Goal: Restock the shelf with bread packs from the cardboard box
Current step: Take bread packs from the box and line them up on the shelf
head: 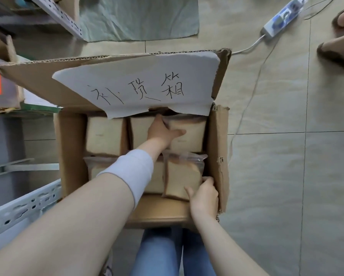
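Observation:
An open cardboard box (219, 148) stands on the floor in front of me, holding several clear-wrapped bread packs. My left hand (162, 132) reaches deep into the box and grips the far right bread pack (189, 134), thumb lying across its face. My right hand (204, 196) grips the lower right corner of the near right bread pack (181, 176), which is tilted up from the box. Another pack (105, 136) stands at the far left of the box. My left forearm hides the packs in the middle.
The box's raised flap carries a white handwritten paper label (139, 84). Grey perforated metal shelf rails (23, 208) run along the left. A power strip (282, 18) with cables lies on the tiled floor at the upper right, near another person's feet (338, 48).

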Demonstrator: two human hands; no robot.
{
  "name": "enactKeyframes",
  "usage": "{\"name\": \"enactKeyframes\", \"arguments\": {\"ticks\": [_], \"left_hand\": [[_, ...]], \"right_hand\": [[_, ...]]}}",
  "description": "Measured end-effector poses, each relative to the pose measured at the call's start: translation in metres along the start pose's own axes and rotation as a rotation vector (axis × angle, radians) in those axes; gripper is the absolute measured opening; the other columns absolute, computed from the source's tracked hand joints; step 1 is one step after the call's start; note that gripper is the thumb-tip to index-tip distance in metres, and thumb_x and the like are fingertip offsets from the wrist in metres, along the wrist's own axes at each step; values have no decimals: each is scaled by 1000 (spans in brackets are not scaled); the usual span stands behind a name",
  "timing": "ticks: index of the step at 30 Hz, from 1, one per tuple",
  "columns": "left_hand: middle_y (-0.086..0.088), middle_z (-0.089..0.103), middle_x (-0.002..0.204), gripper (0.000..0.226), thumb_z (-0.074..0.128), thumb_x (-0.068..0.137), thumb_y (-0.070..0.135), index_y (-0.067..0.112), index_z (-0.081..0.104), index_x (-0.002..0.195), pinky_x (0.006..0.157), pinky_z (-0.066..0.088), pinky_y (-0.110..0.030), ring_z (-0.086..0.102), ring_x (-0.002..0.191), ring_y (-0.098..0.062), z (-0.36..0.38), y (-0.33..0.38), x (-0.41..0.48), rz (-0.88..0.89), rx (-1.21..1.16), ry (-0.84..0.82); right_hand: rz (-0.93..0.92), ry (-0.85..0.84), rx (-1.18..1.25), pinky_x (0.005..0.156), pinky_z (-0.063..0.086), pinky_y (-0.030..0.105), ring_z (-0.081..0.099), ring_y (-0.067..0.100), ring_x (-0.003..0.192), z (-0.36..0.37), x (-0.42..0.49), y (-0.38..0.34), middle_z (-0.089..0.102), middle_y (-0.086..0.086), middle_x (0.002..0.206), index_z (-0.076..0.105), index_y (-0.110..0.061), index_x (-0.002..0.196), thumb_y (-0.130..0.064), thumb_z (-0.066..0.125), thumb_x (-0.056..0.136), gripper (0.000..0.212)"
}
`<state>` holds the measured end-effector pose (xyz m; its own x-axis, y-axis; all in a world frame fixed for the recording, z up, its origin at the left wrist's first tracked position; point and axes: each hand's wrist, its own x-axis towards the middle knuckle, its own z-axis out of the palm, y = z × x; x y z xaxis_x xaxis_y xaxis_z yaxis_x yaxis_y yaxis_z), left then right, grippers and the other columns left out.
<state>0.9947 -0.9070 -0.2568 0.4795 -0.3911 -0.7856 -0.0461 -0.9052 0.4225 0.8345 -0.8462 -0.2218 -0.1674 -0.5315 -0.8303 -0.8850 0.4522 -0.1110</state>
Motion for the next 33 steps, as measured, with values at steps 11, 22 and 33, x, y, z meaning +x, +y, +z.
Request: {"name": "enactKeyframes", "arguments": {"ticks": [11,22,33], "left_hand": [[21,56,89,54,82,64,12,30,47,101,71,43,-8,55,85,0,-49,-18,-82,330,-280,198],[8,56,72,25,76,73,21,26,51,74,63,43,-13,52,67,-6,-191,-18,-285,442,-660,643],[13,67,80,25,76,68,37,27,58,82,75,54,-25,63,76,-2,-311,-125,-597,619,-873,1184]], "right_hand": [[-202,-37,162,51,29,23,44,20,69,-42,-45,21,48,-4,66,39,-25,60,-20,71,78,38],[-533,-258,350,85,49,46,64,33,86,-137,-165,1,69,17,91,62,-18,81,-18,71,80,9],[-1110,-673,182,64,54,17,66,14,76,-134,-402,-23,72,2,86,64,-9,97,-7,70,78,20]]}}
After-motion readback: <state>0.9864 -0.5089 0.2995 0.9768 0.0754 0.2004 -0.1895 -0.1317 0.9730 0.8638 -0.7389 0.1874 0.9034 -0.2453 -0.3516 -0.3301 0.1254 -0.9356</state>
